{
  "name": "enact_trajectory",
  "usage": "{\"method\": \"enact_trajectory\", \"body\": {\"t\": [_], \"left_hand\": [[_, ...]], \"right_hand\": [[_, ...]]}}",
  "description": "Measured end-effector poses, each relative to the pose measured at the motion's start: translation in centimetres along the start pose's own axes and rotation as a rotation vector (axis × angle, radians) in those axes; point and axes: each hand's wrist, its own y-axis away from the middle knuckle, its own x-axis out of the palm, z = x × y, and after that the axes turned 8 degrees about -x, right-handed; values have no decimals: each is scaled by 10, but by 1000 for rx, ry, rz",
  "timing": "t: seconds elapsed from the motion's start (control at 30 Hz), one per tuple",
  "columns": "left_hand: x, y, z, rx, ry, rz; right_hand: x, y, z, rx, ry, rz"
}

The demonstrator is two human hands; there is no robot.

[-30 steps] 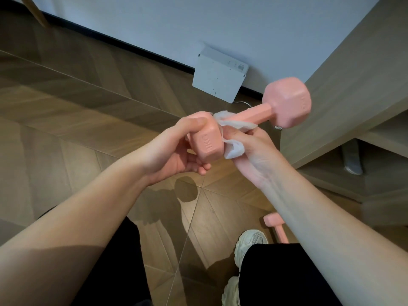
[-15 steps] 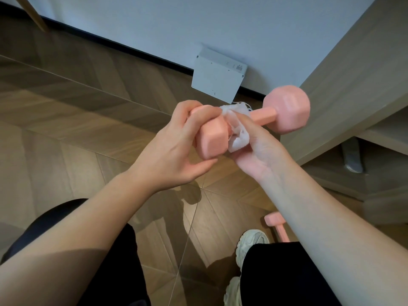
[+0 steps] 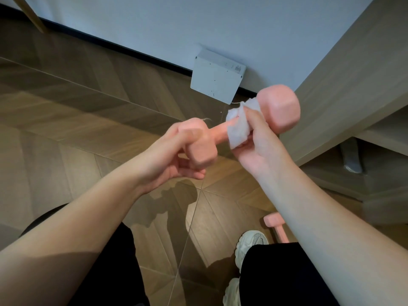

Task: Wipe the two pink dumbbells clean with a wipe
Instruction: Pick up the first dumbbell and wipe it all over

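I'm over a wooden herringbone floor (image 3: 66, 111) that meets a pale wall (image 3: 220, 23) along a black skirting board (image 3: 132, 51). A flat white box (image 3: 217, 78) leans against the wall, and a piece of pale wooden furniture (image 3: 353, 85) fills the right side.

The dumbbell (image 3: 219, 131) I'm cleaning is up in the air between my hands, above the floor. Its long axis runs on a slant. The near head is low and to the left, in my left hand (image 3: 167, 157), and the far head points up and right towards the wall and the furniture. My left hand grips the near head, fingers curled over the top and thumb underneath. My right hand (image 3: 258, 146) holds the white wipe (image 3: 239, 127) wrapped round the bar, right against the far head.

The second dumbbell (image 3: 276, 226) lies on the floor just beside my white shoe (image 3: 249, 246). My right forearm hides most of it, so only one head and a bit of bar show. The wipe covers the far end of the bar. My black trousers (image 3: 276, 272) are cut off by the bottom edge. Something grey (image 3: 353, 160) sits in the shadow under the furniture, and I can't make out what it is.
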Motion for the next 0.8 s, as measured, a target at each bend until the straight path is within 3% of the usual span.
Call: {"method": "enact_trajectory", "body": {"t": [0.17,0.23,0.33,0.53,0.67,0.8], "left_hand": [[6,1,14,700,-824,-246],[5,-1,14,854,-1073,-280],[6,-4,12,867,-1046,-293],[5,-2,17,686,-739,-320],[8,-5,17,757,-806,-350],[8,-9,14,788,-921,-337]], "right_hand": [[-4,-6,6,161,-54,-281],[-4,-6,7,163,-101,-350],[-4,-5,10,148,-44,-347],[-7,-3,4,40,155,-105],[-2,4,-7,81,151,19],[6,11,-17,160,190,-14]]}}
